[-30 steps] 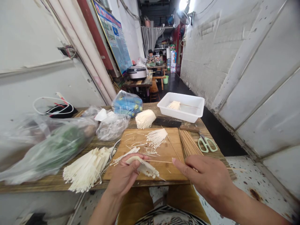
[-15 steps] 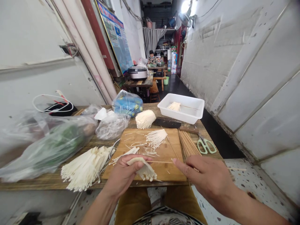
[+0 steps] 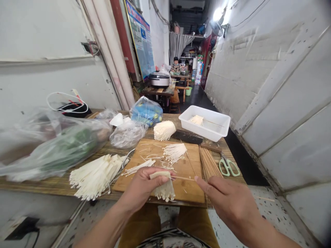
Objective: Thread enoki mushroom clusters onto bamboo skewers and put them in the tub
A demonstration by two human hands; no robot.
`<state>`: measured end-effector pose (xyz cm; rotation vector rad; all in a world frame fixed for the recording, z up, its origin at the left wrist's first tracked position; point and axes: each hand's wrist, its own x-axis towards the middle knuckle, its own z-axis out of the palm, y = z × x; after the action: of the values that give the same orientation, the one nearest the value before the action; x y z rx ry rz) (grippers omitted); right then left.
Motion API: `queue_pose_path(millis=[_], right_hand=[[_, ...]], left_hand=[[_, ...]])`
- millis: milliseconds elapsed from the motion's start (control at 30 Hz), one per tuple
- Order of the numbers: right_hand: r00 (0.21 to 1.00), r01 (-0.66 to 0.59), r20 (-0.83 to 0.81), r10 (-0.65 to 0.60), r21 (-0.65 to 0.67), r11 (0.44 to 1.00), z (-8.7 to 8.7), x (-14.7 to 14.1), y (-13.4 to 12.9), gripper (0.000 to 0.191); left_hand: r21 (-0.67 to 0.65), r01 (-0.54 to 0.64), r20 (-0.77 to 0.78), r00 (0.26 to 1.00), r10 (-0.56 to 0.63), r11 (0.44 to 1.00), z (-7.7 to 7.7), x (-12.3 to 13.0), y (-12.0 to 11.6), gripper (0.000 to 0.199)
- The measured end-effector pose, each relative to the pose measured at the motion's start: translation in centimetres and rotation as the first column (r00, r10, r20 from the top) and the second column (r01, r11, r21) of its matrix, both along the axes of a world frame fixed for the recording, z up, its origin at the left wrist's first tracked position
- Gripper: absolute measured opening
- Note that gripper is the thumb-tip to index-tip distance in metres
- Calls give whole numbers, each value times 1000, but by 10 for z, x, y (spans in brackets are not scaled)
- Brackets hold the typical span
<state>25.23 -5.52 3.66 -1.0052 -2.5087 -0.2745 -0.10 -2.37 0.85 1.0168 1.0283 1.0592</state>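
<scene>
Grainy wooden desk (image 3: 59, 189) spreads around the left hand (image 3: 141, 183), which pinches a fringed, pale mushroom bunch (image 3: 165, 191); right hand (image 3: 229, 195), curled palm-down, grips the thin wooden skewer (image 3: 184, 178).

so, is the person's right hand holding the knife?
No, the right hand holds a thin skewer, while the knife lies on the table beyond the cutting board.
</scene>
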Motion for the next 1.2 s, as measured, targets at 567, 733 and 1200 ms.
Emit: queue_pose_path(millis=[567, 733, 1200], right_hand=[[999, -5, -47, 5, 5, 1000, 3, 3, 11, 32], [998, -52, -46, 50, -41, 998, 14, 0, 9, 30], [995, -92, -49, 89, -81, 992, 16, -1, 13, 32]], left_hand=[[34, 27, 57, 998, -29, 999, -3, -4, 0, 27], [71, 53, -96, 994, -46, 996, 3, -6, -1, 25], [63, 99, -159, 983, -88, 993, 6, -1, -5, 26]])
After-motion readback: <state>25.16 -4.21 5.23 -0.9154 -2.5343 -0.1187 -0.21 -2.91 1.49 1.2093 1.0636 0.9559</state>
